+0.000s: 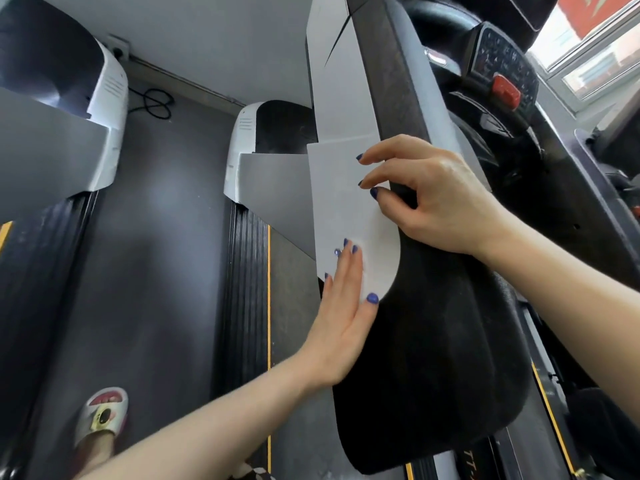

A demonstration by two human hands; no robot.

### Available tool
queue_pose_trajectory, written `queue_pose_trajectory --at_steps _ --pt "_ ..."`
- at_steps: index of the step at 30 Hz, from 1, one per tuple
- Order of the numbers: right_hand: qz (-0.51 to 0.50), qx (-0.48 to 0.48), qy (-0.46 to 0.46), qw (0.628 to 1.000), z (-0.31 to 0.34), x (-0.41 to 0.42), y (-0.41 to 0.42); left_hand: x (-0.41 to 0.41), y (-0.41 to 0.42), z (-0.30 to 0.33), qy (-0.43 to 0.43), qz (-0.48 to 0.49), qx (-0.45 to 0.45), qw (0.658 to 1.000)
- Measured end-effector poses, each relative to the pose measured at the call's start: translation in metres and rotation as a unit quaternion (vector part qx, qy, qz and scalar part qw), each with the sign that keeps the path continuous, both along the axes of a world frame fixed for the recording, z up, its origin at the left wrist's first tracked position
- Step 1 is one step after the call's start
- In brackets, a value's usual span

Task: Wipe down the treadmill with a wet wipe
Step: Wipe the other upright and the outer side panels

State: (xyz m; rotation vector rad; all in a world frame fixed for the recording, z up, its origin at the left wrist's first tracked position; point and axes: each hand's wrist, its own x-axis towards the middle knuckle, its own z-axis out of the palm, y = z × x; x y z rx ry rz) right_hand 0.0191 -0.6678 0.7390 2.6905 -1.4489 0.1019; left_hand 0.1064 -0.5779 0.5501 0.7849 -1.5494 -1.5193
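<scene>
- Left hand (341,306), lower centre of the frame, lies flat with straight fingers, pressing a white wet wipe (364,268) onto the treadmill's grey side panel (343,202).
- Right hand (426,195), centre, curls its fingers over the black handrail (433,341), bracing.
- Risk: the wipe, mostly hidden under the fingers, could bunch or slip off the panel's curved edge.

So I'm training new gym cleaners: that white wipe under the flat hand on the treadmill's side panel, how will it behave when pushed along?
Probably limp: the wet wipe lies flat beneath the left hand, following the grey panel. It likely slides readily, since the panel looks smooth. It may bunch up, as straight fingers only press it rather than grip it.
</scene>
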Motion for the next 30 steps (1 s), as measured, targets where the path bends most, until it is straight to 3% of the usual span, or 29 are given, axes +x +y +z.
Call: queue_pose_trajectory --at_steps 13,21,30 --pt "0.016 -0.067 -0.056 0.996 0.0 -0.005 0.003 -0.002 -0.007 0.022 0.01 0.033 -0.024 0.999" --pt "0.018 -0.036 -0.038 0.998 0.007 -0.022 0.008 -0.001 0.017 0.023 0.024 0.031 -0.065 0.997" --pt "-0.031 -0.114 -0.083 0.99 0.004 -0.032 0.003 -0.008 -0.02 0.039 0.017 0.076 -0.109 0.991"
